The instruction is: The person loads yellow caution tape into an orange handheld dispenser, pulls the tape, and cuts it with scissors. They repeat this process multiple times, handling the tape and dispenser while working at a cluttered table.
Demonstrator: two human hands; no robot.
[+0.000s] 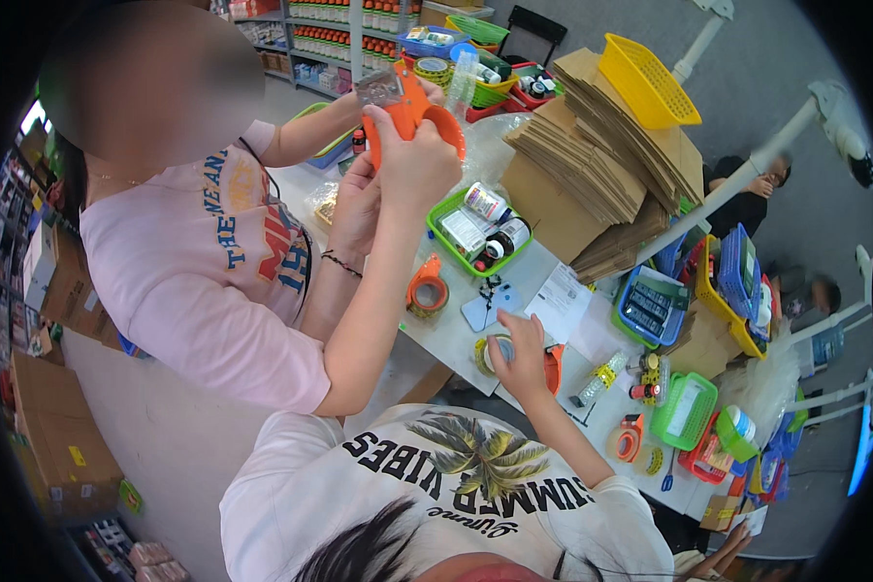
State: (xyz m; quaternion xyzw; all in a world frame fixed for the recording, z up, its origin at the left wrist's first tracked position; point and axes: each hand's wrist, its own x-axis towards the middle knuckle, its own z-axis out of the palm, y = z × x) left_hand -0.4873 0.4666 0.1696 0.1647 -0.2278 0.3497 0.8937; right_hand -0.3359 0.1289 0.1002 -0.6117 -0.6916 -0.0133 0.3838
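My right hand [521, 361] reaches over the table with fingers spread, holding nothing. Beneath its fingertips is a tape roll [483, 355]; an orange tape dispenser [553, 369] lies just right of it. My left hand [355, 209], with a dark bracelet at the wrist, is raised at the left behind a co-worker's forearm. Its fingers are partly hidden, so I cannot tell whether they touch anything. The co-worker, in a pink shirt, holds another orange tape dispenser [394, 118] up in both hands. A phone [490, 306] and a further orange dispenser [427, 288] lie on the table.
Beyond the phone stands a green basket [443, 240] of bottles. Stacked flat cardboard [577, 160] carries a yellow basket [650, 78]. Paper sheets [559, 303], a blue basket [652, 305] and a green basket [684, 410] sit to the right. The co-worker's arm crosses close on my left.
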